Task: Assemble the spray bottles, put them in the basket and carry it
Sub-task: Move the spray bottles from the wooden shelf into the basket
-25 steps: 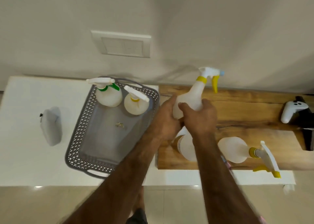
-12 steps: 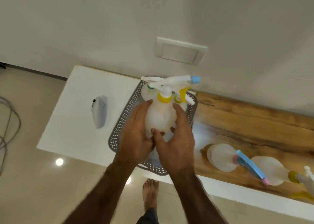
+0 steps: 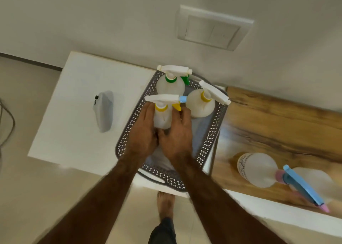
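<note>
A grey perforated basket [image 3: 211,138] sits on the white counter. Upright at its far end stand a green-collared spray bottle [image 3: 171,87] and a yellow-collared spray bottle [image 3: 200,104]. My left hand [image 3: 143,138] and my right hand [image 3: 177,138] together grip a third bottle [image 3: 162,118] with a yellow collar, yellow trigger and blue nozzle tip, held upright inside the basket near its left wall. Whether its base touches the basket floor is hidden by my hands. On the wooden board to the right lies a bottle with a blue and pink sprayer [image 3: 259,169], and another bottle [image 3: 314,179] lies behind it.
A grey handheld device [image 3: 104,111] lies on the white counter [image 3: 77,114] left of the basket. The wooden board [image 3: 277,125] covers the counter's right part. A switch plate [image 3: 212,27] is on the wall. My bare foot [image 3: 165,203] stands on the tiled floor below the counter edge.
Both hands carried the yellow-collared bottle from above the wooden board leftward and lowered it into the basket. The camera view swung left with them.
</note>
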A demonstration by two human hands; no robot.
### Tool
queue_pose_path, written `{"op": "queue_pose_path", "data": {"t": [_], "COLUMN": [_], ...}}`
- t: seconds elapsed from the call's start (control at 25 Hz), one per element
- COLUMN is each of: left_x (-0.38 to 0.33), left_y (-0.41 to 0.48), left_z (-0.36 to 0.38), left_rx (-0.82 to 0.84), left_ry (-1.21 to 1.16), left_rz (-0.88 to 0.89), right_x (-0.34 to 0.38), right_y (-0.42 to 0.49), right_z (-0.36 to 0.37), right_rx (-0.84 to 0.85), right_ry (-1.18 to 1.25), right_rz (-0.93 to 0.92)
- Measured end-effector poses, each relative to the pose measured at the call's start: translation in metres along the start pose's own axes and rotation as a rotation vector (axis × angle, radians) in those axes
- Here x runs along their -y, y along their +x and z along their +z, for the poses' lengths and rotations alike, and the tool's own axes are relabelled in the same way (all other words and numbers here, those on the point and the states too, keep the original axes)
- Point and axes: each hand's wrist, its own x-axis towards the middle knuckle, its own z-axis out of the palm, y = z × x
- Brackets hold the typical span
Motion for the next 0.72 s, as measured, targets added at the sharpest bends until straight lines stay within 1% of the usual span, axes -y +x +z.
{"op": "queue_pose_path", "data": {"t": [0.2, 0.28, 0.36, 0.44, 0.48, 0.52, 0.56, 0.64, 0.72], "left_x": [0.004, 0.004, -0.001, -0.018, -0.03, -0.045, -0.061, -0.096, -0.127], "left_y": [0.002, -0.002, -0.021, -0.052, -0.069, -0.086, -0.102, -0.127, -0.142], "left_z": [0.002, 0.002, 0.002, 0.009, 0.015, 0.023, 0.033, 0.056, 0.083], "left_rx": [0.035, 0.014, -0.083, -0.218, -0.273, -0.296, -0.279, -0.153, 0.007], "left_ry": [0.014, 0.034, 0.028, 0.05, 0.061, 0.053, 0.036, 0.0, -0.064], "left_rz": [-0.044, -0.049, -0.085, -0.145, -0.152, -0.121, -0.052, 0.106, 0.162], "right_x": [-0.008, -0.009, -0.01, -0.02, -0.027, -0.036, -0.046, -0.071, -0.1], "right_y": [0.003, -0.004, -0.021, -0.047, -0.062, -0.08, -0.1, -0.14, -0.177], "right_z": [0.004, 0.0, -0.012, -0.03, -0.04, -0.05, -0.061, -0.081, -0.101], "right_rx": [0.043, 0.072, 0.045, -0.035, -0.079, -0.129, -0.184, -0.283, -0.372], "right_ry": [0.015, 0.025, 0.058, 0.076, 0.082, 0.089, 0.097, 0.105, 0.098], "right_rz": [0.018, 0.024, 0.037, 0.044, 0.05, 0.065, 0.091, 0.177, 0.291]}}
